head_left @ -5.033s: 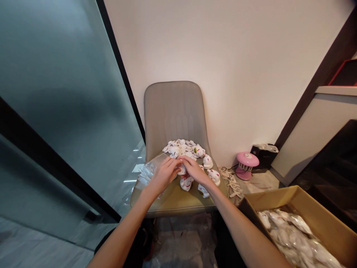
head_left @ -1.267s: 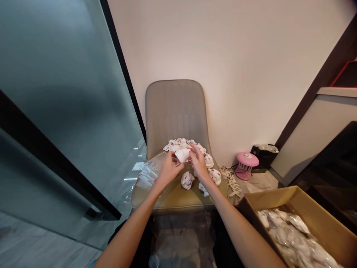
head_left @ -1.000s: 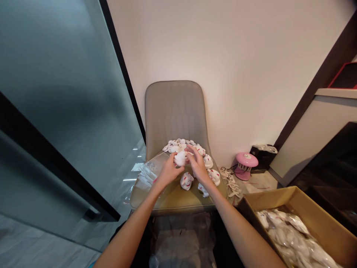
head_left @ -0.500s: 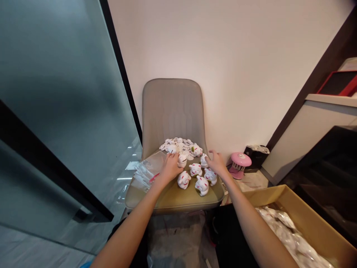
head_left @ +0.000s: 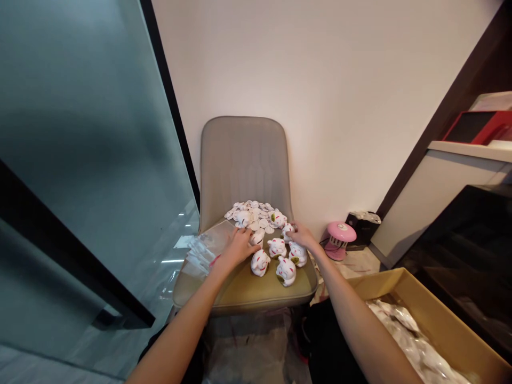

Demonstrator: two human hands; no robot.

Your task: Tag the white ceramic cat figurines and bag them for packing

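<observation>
My left hand (head_left: 239, 247) is closed around a white lucky cat figurine (head_left: 257, 238), which its fingers partly cover. Opposite it, the fingertips of my right hand (head_left: 303, 236) grip the side of another lucky cat (head_left: 287, 233). Both figurines rest on the seat of a chair (head_left: 232, 293). Between and in front of the hands sit several more white cats with red marks, among them a near one (head_left: 285, 271). Behind them lies a pile of round white tags or stickers (head_left: 262, 216). Clear plastic bags (head_left: 200, 256) lie left of my left hand.
A cardboard box (head_left: 404, 277) of wrapped white items stands on the floor at the right. Beyond it are a pink lamp-like device (head_left: 341, 233) and a black box (head_left: 363, 229). Frosted glass (head_left: 92, 106) rises on the left, and a shelf (head_left: 472, 151) juts in at the right.
My right hand has closed in on the back-right lucky cat, its fingers no longer raised and spread. My left hand stays at its figurine. The whole view has shifted slightly.
</observation>
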